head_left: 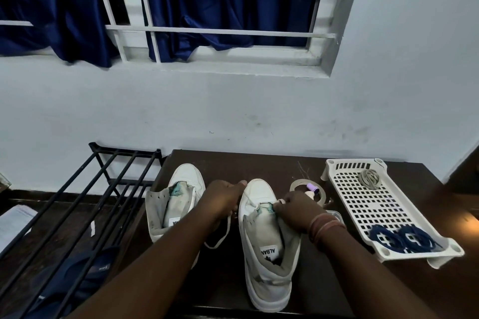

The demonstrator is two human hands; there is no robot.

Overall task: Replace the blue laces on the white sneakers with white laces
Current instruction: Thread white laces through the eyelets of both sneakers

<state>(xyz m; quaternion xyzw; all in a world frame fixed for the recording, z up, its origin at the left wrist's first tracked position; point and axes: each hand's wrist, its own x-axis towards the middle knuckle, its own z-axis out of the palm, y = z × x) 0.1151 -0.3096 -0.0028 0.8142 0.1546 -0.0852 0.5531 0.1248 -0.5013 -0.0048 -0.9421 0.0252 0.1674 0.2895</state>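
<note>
Lacing the right-hand sneaker (264,241) now. Left hand (220,202) is curled around 1 end of the white lace (228,225), which loops down slack below that grip toward the table (280,163). Right hand (295,211) pinches the other lace end at the eyelet row, just at its fingertips; the exact eyelet is hidden under the fingers, so I'd guess the lowest or 2nd pair. A first crossing of lace shows between the 2 grips, near the toe.

Other sneaker (171,204), left of the left hand, has bare eyelets, nothing threaded.

Blue laces (404,239) are out already, coiled in 2 bundles in the white tray (363,204), well right of the right hand.

To do this step well: even up both ends before going higher, keep the lace flat, no twist, feed the tip from the same side each time, hold the eyelet flap steady with the free fingers, snug each crossing before the next. Watch the slack loop doesn't snag.
</note>
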